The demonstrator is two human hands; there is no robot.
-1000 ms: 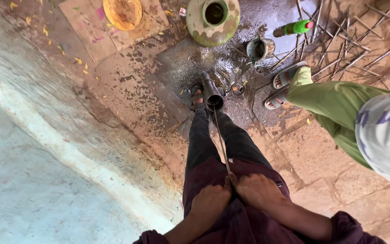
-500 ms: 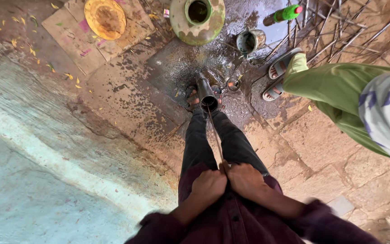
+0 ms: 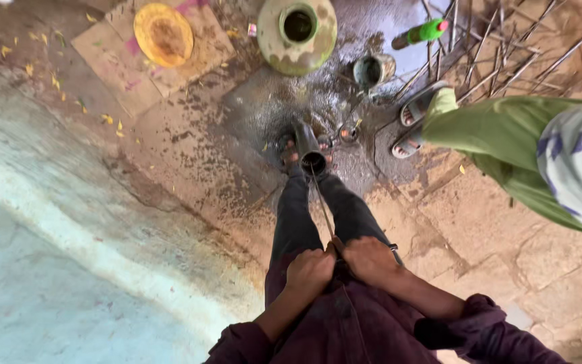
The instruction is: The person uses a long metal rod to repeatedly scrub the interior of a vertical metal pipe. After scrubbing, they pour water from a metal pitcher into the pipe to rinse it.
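While hands (image 3: 341,263) grip rod (image 3: 322,202), wall (image 3: 48,269) crowds left.

Both fists, left hand (image 3: 310,271) and right hand (image 3: 370,260), closing side by side on the thin rod (image 3: 322,205), leaving no gap between them. Below the grip, running down between the legs into the dark pipe (image 3: 308,145), hemmed by both feet. Beyond the pipe, crowding in: clay pot (image 3: 296,35), small metal tin (image 3: 374,70), green bottle (image 3: 420,33), pile of loose rods (image 3: 506,54). Right of the grip, blocking: another person's green-trousered leg (image 3: 506,145). Left of the grip, lying open: bare stone floor (image 3: 136,175), with the yellow dish (image 3: 163,34) sitting well apart.
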